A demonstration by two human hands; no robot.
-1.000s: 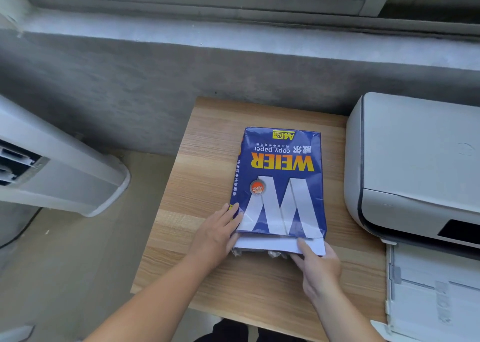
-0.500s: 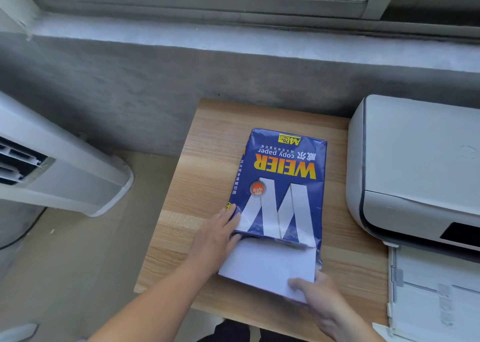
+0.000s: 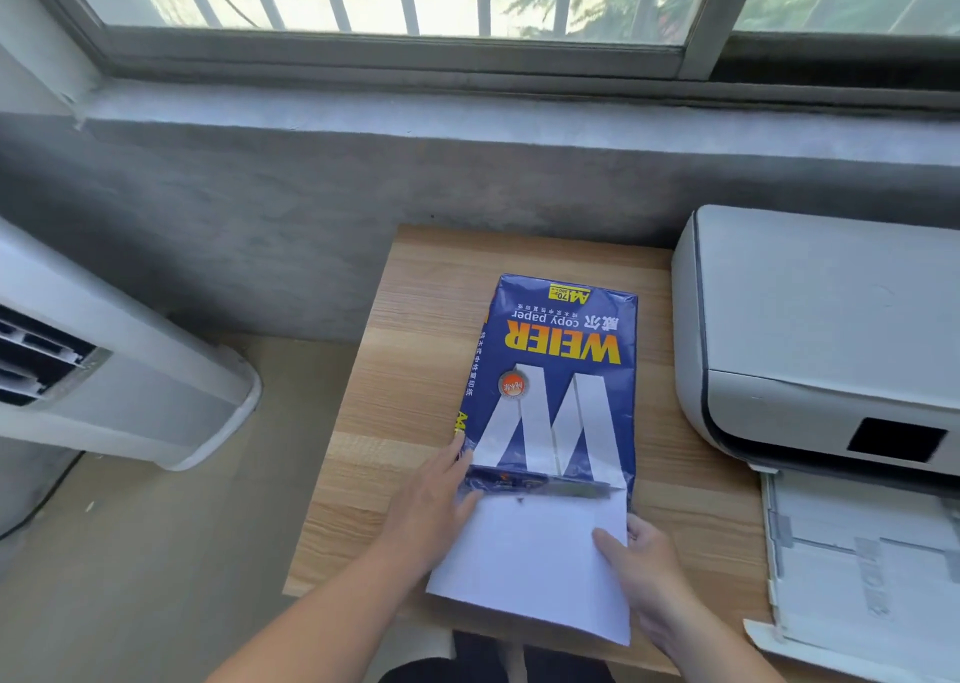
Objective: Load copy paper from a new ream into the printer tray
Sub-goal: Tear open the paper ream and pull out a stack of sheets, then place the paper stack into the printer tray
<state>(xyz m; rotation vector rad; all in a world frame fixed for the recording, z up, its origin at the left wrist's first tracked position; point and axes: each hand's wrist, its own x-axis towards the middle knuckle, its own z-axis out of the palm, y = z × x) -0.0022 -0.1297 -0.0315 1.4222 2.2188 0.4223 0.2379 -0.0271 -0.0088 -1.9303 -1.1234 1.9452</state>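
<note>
On the table [image 3: 405, 370], 1 blue ream [image 3: 556, 370] lies left of 1 printer [image 3: 810, 329] (tray [image 3: 862, 568] open). Left hand [image 3: 434, 500] presses the wrapper's mouth, fingers together; right hand [image 3: 641, 563] pinches 1 white paper stack [image 3: 535, 563] protruding.

Two bare forearms enter from bottom edge, no sleeves in view. Left grip [image 3: 434, 506]: bare, no glove, no ring or watch visible. Right grip [image 3: 644, 568]: bare likewise, wrist unadorned. Fingernails short, unpainted where visible. Dark clothing [image 3: 488, 664] shows at bottom centre, below near desk edge; garment type cannot be told.
</note>
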